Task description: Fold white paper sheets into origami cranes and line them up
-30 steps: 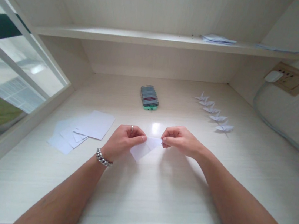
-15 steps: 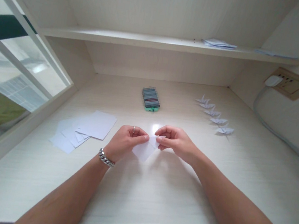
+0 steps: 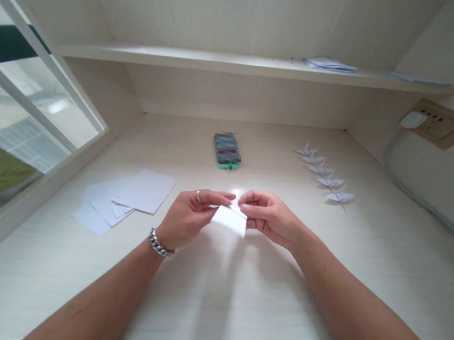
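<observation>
A small folded sheet of white paper (image 3: 229, 220) is held up just over the desk, tilted so its face catches bright light. My right hand (image 3: 269, 216) pinches its upper right edge between thumb and fingers. On the paper's left edge is my left hand (image 3: 195, 211), wearing a ring and a chain bracelet, its fingers reaching along the top and its thumb tip partly hidden by the sheet. Left of my hands lie several loose white paper sheets (image 3: 147, 189), overlapping. Several folded paper cranes (image 3: 331, 182) stand in a slanting row at the right.
A pixelated dark object with a green end (image 3: 227, 152) lies at the desk's (image 3: 272, 324) back middle. Paper stacks (image 3: 330, 65) rest on the shelf (image 3: 209, 62). At right, a plug and grey cable (image 3: 403, 188) hang from a wall socket (image 3: 447, 126). A white frame borders the left.
The folded paper has turned from a hanging, pointed shape to a tilted, brightly lit flap. My left fingers have straightened out along its top. My right hand has barely moved.
</observation>
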### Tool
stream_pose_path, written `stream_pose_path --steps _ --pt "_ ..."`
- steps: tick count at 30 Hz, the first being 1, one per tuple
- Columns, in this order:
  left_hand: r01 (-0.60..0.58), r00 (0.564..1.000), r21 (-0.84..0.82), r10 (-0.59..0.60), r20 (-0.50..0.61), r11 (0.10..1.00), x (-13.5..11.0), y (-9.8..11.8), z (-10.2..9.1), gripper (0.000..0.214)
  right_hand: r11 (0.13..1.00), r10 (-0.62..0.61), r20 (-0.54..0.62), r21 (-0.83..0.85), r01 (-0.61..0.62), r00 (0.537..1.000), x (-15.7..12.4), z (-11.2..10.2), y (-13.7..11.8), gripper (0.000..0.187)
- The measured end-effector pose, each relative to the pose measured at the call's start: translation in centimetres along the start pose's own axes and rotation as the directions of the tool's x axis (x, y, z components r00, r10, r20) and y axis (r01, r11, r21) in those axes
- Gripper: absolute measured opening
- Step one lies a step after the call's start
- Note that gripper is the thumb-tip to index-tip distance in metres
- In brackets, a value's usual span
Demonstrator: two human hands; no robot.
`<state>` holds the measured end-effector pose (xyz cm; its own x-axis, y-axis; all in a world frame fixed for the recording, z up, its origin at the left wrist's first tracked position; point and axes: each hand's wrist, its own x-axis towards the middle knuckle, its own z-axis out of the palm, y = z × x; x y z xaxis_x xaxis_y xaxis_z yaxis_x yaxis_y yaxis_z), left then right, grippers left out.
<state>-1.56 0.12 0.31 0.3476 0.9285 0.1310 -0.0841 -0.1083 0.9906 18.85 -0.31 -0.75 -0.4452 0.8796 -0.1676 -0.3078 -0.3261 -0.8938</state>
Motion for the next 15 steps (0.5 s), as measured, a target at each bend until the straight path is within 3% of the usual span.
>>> stream_pose_path --steps 3,6,9,15 --pt "0.058 0.995 0.026 -0.055 -0.077 0.998 0.16 -0.08 -0.18 0.014 0.996 0.035 -0.015 -0.08 -0.036 0.999 0.26 -0.41 0.26 0.031" --pt "0.145 0.983 0.042 -0.139 -0.121 0.988 0.43 -0.13 -0.49 0.019 0.992 -0.048 -0.118 -0.118 0.034 0.992 0.42 -0.8 0.1 0.04" --pt "0.199 0.977 0.092 -0.19 -0.096 0.976 0.53 -0.1 -0.57 0.02 0.982 -0.124 -0.128 -0.158 0.103 0.984 0.36 -0.68 -0.18 0.044" --pt "0.236 0.972 0.137 -0.231 -0.052 0.962 0.42 -0.05 -0.56 0.022 0.934 -0.188 -0.122 -0.329 0.139 0.975 0.36 0.04 0.21 0.035"
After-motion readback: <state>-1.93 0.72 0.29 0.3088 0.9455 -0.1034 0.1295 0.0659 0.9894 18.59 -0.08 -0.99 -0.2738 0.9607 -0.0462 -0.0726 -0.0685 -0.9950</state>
